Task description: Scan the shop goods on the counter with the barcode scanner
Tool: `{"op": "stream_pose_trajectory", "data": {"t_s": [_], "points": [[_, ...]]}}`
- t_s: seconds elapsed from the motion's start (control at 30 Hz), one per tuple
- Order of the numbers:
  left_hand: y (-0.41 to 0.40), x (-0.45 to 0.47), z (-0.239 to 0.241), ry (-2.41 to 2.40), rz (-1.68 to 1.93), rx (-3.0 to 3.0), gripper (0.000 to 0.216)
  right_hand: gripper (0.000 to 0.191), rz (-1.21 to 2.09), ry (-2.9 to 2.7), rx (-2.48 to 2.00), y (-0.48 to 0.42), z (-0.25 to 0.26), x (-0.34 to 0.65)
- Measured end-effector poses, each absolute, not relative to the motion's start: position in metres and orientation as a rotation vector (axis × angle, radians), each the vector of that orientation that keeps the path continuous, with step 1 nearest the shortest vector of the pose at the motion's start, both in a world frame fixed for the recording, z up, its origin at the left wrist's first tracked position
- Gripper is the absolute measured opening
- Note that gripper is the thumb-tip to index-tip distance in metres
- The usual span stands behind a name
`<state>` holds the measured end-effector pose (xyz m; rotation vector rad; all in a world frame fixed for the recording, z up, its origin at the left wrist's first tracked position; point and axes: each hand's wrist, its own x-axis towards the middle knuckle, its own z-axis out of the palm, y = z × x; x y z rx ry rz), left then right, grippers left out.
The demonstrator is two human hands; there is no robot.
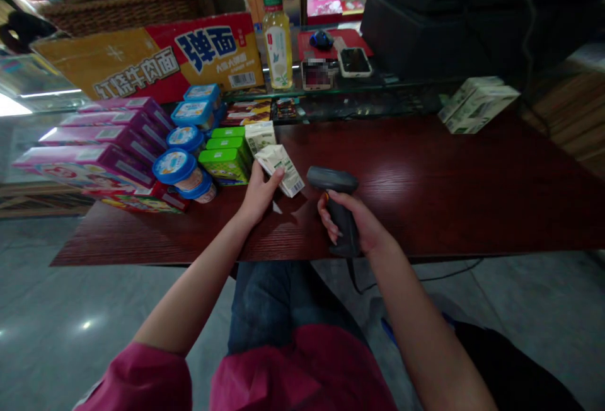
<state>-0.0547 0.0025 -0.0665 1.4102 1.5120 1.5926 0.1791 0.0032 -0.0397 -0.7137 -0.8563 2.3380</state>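
My left hand grips a small cream drink carton, tilted with its barcode end toward the right. My right hand is wrapped round the handle of a grey barcode scanner, whose head points at the carton from a short gap away. Both are held just above the dark red wooden counter. A second cream carton stands behind the held one, beside green cartons.
Purple boxes and blue-lidded cups crowd the counter's left. A pack of cream cartons lies at the far right. Behind, a glass shelf carries a noodle box, a tea bottle, a phone and a mouse.
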Motion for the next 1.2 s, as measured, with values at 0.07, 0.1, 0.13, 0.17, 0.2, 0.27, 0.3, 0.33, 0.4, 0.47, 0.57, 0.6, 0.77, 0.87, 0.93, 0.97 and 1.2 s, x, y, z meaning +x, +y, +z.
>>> {"op": "stream_pose_trajectory", "data": {"t_s": [0.07, 0.1, 0.13, 0.17, 0.2, 0.27, 0.3, 0.33, 0.4, 0.47, 0.57, 0.6, 0.77, 0.87, 0.93, 0.97, 1.2], "points": [[-0.004, -0.056, -0.061, 1.518, 1.457, 1.540, 0.076, 0.032, 2.271, -0.830, -0.718, 0.009, -0.041, 0.189], [-0.007, -0.056, -0.059, 1.525, 1.366, 1.612, 0.071, 0.032, 2.231, -0.815, -0.726, 0.013, -0.041, 0.198], [-0.010, -0.056, -0.057, 1.533, 1.280, 1.688, 0.066, 0.033, 2.189, -0.805, -0.740, 0.017, -0.042, 0.210], [-0.013, -0.055, -0.055, 1.536, 1.202, 1.767, 0.060, 0.034, 2.143, -0.801, -0.758, 0.023, -0.042, 0.223], [-0.014, -0.052, -0.053, 1.525, 1.141, 1.828, 0.052, 0.034, 2.098, -0.802, -0.780, 0.028, -0.042, 0.239], [-0.012, -0.040, -0.052, 1.493, 1.080, 1.878, 0.043, 0.035, 2.007, -0.805, -0.822, 0.040, -0.041, 0.276], [-0.009, -0.031, -0.052, 1.482, 1.077, 1.875, 0.043, 0.035, 1.959, -0.803, -0.838, 0.045, -0.040, 0.296], [-0.004, -0.018, -0.052, 1.473, 1.090, 1.860, 0.045, 0.034, 1.907, -0.795, -0.850, 0.051, -0.040, 0.316], [0.011, 0.015, -0.052, 1.446, 1.128, 1.821, 0.047, 0.033, 1.794, -0.764, -0.864, 0.061, -0.039, 0.355], [0.033, 0.058, -0.053, 1.374, 1.141, 1.782, 0.045, 0.031, 1.690, -0.724, -0.873, 0.069, -0.039, 0.389], [0.075, 0.124, -0.056, 1.192, 1.119, 1.678, 0.043, 0.031, 1.590, -0.679, -0.834, 0.077, -0.041, 0.424], [0.090, 0.145, -0.058, 1.134, 1.124, 1.644, 0.042, 0.031, 1.572, -0.668, -0.804, 0.079, -0.042, 0.431], [0.151, 0.207, -0.062, 0.914, 1.109, 1.633, 0.045, 0.030, 1.540, -0.626, -0.711, 0.078, -0.046, 0.437], [0.167, 0.215, -0.063, 0.852, 1.062, 1.716, 0.046, 0.029, 1.533, -0.588, -0.696, 0.076, -0.045, 0.433], [0.171, 0.220, -0.065, 0.876, 1.058, 1.741, 0.046, 0.028, 1.532, -0.553, -0.689, 0.076, -0.045, 0.432], [0.172, 0.224, -0.066, 0.905, 1.073, 1.740, 0.045, 0.027, 1.534, -0.541, -0.690, 0.076, -0.044, 0.432], [0.183, 0.246, -0.073, 0.899, 1.143, 1.703, 0.043, 0.026, 1.546, -0.542, -0.665, 0.074, -0.044, 0.433]]}}
